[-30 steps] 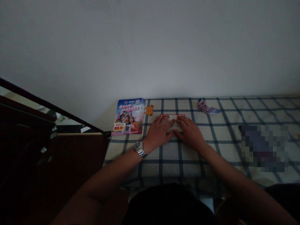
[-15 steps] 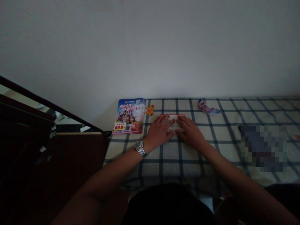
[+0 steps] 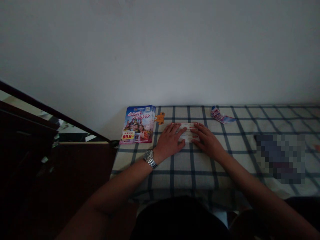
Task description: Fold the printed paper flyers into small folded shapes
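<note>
A white sheet of paper with a red top edge and printed lines (image 3: 188, 133) lies flat on the checked tablecloth (image 3: 160, 176). My left hand (image 3: 170, 141), with a metal watch (image 3: 150, 158) at the wrist, rests on its left part, fingers spread. On its right part lies my right hand (image 3: 208, 141), fingers stretched out and apart. Both palms face down, and they cover the sheet's sides. Left of my left hand is a stack of colourful flyers (image 3: 137, 125). An orange bear-shaped piece (image 3: 160, 118) lies beside that stack.
A crumpled strip of printed paper (image 3: 221, 116) lies toward the back right. Farther right is a blurred-out dark object (image 3: 280, 158). The wall (image 3: 175, 60) runs along the table's back edge. A dark wooden piece of furniture (image 3: 82, 166) adjoins at the left.
My right hand has slid to the right across the sheet, so more of its middle shows. My left hand stays in place.
</note>
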A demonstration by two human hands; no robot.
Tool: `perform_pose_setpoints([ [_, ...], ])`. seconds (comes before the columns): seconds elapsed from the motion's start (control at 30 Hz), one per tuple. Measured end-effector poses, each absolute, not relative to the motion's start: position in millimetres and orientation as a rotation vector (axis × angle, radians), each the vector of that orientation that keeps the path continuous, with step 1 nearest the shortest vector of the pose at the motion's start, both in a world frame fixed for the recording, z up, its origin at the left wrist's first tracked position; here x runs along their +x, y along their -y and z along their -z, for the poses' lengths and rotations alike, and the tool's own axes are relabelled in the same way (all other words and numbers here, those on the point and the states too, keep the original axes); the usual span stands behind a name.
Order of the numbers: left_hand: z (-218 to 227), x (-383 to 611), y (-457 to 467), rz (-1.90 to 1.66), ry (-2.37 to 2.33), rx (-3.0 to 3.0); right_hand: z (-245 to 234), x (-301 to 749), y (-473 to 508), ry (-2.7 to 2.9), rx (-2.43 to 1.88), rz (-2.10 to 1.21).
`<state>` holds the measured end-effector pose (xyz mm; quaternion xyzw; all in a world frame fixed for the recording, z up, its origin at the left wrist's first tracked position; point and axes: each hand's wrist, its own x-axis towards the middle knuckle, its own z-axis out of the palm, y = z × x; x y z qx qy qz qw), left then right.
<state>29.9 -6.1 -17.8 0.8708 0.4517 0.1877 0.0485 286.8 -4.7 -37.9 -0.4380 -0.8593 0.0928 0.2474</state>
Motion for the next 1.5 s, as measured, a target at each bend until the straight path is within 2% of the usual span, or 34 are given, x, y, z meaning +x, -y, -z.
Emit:
perform_pose_setpoints([
  [0.7, 18, 30, 5, -0.559, -1.378, 2.65, 25, 316, 4, 2.406, -1.202, -0.416],
  [0.93, 18, 31, 6, -0.573, -1.393, 2.65, 11, 287, 11, 2.248, -1.3, -0.267],
  [1.5, 17, 32, 7, -0.576, -1.397, 2.654, 40, 247, 4, 2.414, -1.415, -0.013],
])
